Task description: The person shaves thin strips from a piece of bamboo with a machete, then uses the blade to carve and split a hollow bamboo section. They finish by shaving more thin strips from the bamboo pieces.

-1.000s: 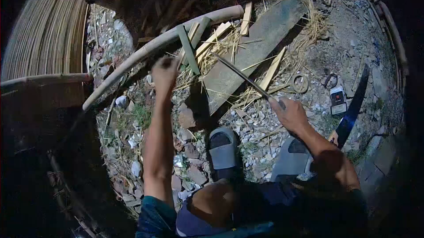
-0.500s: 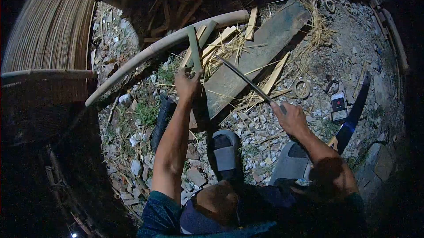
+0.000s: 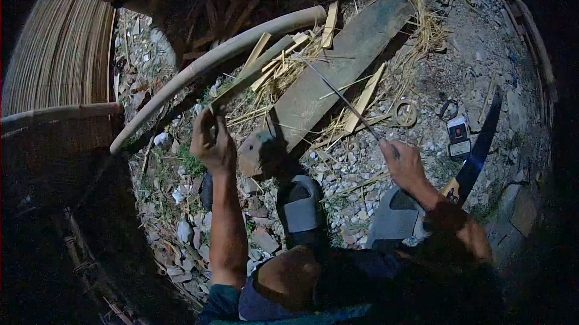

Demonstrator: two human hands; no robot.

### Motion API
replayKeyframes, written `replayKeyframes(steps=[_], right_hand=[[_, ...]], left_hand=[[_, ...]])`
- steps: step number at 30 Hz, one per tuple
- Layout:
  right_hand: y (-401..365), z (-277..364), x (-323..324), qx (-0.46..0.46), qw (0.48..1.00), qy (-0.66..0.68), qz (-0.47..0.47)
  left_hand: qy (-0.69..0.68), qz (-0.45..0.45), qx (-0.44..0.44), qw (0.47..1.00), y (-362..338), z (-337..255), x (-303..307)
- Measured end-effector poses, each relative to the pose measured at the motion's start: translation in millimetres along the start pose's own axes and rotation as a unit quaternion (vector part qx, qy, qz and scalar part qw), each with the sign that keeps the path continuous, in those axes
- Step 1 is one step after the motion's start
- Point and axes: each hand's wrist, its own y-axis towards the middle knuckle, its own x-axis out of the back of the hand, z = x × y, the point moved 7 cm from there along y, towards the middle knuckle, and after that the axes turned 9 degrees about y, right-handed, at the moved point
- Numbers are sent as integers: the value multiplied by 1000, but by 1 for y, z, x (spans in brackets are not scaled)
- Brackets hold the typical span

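Steadily support the flat, greenish bamboo strip, left of the long grey wooden plank, by the end apparently pinched in the dimly lit left hand. Angle the slim, straight metal tool, clenched in the right hand, away from it.

The green strip, aimed just short of 12 o'clock half a second ago, is now tilted to between 1 and 2 o'clock. Its near end is pinched by the left hand, which is drawn back toward 7 o'clock. By the right hand the tool is swung slightly clockwise, from about 10 o'clock toward 11. The black roll is now mostly covered by the left wrist.
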Motion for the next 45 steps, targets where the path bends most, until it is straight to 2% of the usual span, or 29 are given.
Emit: replayKeyframes(steps=[2,3,5,6,7,9,11,13,15,16,17,19,24,27,29,35,39,40,43,45], right_hand=[[1,7,1,22,1000,-7,-10],[2,16,2,16,1000,-2,-6],[0,34,3,8,1000,5,-1],[-2,44,1,20,1000,11,13],[-3,53,-2,31,999,17,27],[-7,73,-5,57,998,21,24],[-11,91,-11,20,996,42,76],[-16,95,-16,43,993,87,62],[-18,105,-21,35,992,95,72],[-18,104,-23,9,992,94,88],[-19,107,-24,8,991,96,89],[-25,121,-28,63,985,121,102],[-29,127,-35,78,985,114,107],[-28,123,-38,46,985,105,132],[-28,130,-32,81,987,93,107],[-23,129,-35,105,989,38,97],[-24,119,-32,131,986,11,101],[-19,101,-37,83,992,4,97],[-13,88,-27,46,994,-33,97],[-18,81,-28,37,994,-24,100]], left_hand=[[68,-10,-65,995,0,-13,18],[70,-10,-65,995,1,-24,25],[-116,47,66,990,-6,-33,19],[-148,52,94,983,-17,-26,13],[-202,7,60,978,-21,-38,10],[-137,33,48,989,-23,-57,3],[-202,31,51,978,-37,-60,-6],[-158,64,28,985,-42,-59,-9],[-66,23,-56,996,-43,-75,0],[-60,7,-65,996,-41,-81,1],[-59,8,-65,996,-42,-83,5],[3,42,-53,998,-46,-84,9],[-42,36,-47,997,-53,-79,12],[-41,44,-46,997,-52,-80,13],[-60,20,-47,997,-52,-79,16],[-83,17,0,996,-62,-64,14],[-84,23,-4,996,-68,-59,17],[-28,37,-4,999,-66,-64,19],[-53,29,-13,998,-66,-65,17],[-18,41,-36,998,-65,-66,16]])
